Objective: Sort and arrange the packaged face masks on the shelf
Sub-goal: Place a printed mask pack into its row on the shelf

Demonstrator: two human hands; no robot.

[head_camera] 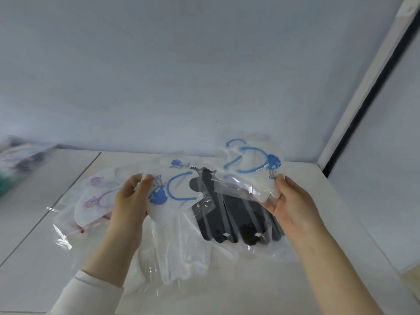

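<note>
Black masks (229,214) lie partly hidden under the right hand's (289,201) blue-printed pack (252,169).

We see two bare hands, the left hand (129,196) and the right hand (288,201), and the thumbnails that show look short. On the left arm we find a white long sleeve (86,294) of soft, plain cloth. A thin grey line runs round it just behind the cuff edge, which ends partway up the forearm. The right forearm (336,269) runs uncovered down to the frame's bottom edge.
</note>
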